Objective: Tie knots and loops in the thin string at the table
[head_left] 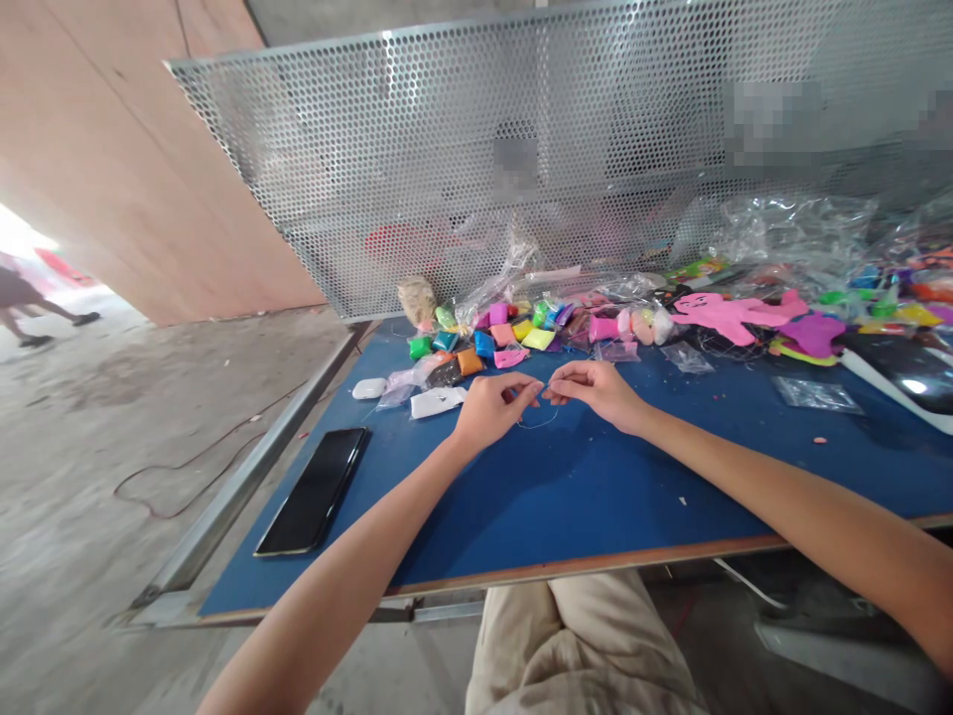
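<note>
My left hand (497,405) is held over the middle of the blue table, thumb and fingertips pinched together. Facing it, with the fingertips almost meeting, my right hand (598,390) makes a similar pinch. A thin, pale thread (540,427) hangs in a loose curve below the two hands, its ends running up to the fingers. Whatever else is between the fingertips is too small to make out. Just beyond my left hand lie a white packet (437,401) and several small bags of coloured clay, among them an orange one (470,361).
A black phone (313,492) lies on the blue table (476,526) at the left. Behind the clay rises a perforated metal panel (462,149). Further right are a pink figure-shaped piece (726,316), clear plastic bags (815,394) and a dark, shiny object with a white edge (904,372).
</note>
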`<state>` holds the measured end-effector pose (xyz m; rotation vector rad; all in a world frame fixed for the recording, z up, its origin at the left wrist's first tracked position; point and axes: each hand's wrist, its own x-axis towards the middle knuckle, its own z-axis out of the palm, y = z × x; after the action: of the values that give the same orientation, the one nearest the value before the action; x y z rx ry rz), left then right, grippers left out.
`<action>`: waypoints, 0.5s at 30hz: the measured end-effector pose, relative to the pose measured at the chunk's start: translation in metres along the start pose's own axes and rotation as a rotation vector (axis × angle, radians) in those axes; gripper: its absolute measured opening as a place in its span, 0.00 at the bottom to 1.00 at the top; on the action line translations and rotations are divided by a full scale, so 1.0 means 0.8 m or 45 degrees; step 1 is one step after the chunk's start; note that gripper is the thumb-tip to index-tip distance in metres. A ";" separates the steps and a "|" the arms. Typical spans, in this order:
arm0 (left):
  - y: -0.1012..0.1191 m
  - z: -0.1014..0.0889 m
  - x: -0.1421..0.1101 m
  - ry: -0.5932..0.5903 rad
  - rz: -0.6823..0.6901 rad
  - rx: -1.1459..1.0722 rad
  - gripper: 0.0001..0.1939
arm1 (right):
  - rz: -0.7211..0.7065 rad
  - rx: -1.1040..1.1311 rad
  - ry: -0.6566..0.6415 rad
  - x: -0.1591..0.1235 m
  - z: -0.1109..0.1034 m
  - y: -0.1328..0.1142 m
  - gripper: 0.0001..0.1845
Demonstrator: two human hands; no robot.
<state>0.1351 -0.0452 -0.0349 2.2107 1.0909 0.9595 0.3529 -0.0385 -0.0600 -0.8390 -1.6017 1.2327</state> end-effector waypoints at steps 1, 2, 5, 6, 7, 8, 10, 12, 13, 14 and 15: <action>0.000 0.000 0.000 -0.014 0.005 0.014 0.16 | -0.009 -0.012 -0.002 0.000 0.000 0.000 0.15; 0.001 0.000 0.000 -0.024 0.011 0.026 0.16 | -0.018 -0.021 -0.005 0.000 0.000 0.000 0.14; 0.002 0.000 -0.001 -0.039 0.015 0.031 0.16 | -0.035 -0.024 -0.008 0.001 0.000 0.000 0.14; 0.002 0.000 -0.001 -0.040 0.012 0.026 0.16 | -0.034 -0.019 -0.006 0.001 0.000 0.000 0.13; 0.002 0.000 -0.001 -0.042 0.009 0.021 0.16 | -0.033 -0.015 -0.002 0.001 0.000 -0.001 0.13; 0.003 0.001 -0.001 -0.043 0.008 0.018 0.16 | -0.033 -0.012 0.001 0.000 0.000 -0.001 0.12; 0.002 0.001 0.000 -0.043 0.008 0.015 0.16 | -0.029 -0.008 0.001 0.000 0.000 -0.002 0.11; 0.002 0.001 0.000 -0.038 0.011 0.015 0.15 | -0.027 0.001 -0.007 -0.001 0.001 -0.003 0.10; 0.002 0.001 0.000 -0.034 0.012 0.016 0.15 | -0.028 0.007 -0.010 -0.001 0.001 -0.003 0.09; 0.001 0.002 0.000 -0.030 0.015 0.017 0.16 | -0.031 0.011 -0.012 -0.001 0.002 -0.003 0.09; 0.001 0.002 0.000 -0.027 0.018 0.018 0.16 | -0.036 0.013 -0.011 -0.001 0.002 -0.003 0.09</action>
<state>0.1366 -0.0458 -0.0355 2.2373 1.0772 0.9350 0.3517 -0.0403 -0.0581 -0.8029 -1.6076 1.2248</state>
